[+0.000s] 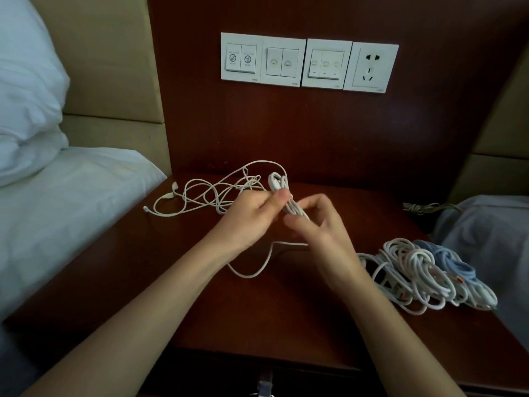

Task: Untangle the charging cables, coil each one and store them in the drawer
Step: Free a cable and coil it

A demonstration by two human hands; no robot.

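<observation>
Your dark wooden nightstand [257, 316] stands just beside the white bed [57, 224] on your left, and it carries a heap of coiled cables [423, 273] near its right edge and a loose white tangle [211, 193] spread across its back left. Above the middle of the top, your left hand [252, 219] pinches a half-wound coil [282, 183] between thumb and fingers, its loops standing up past the thumb, while your right hand [323, 224], blurred, curls its fingers round that coil's lower end. A slack strand [257, 272] runs from under your right hand and loops on the wood between your wrists.
</observation>
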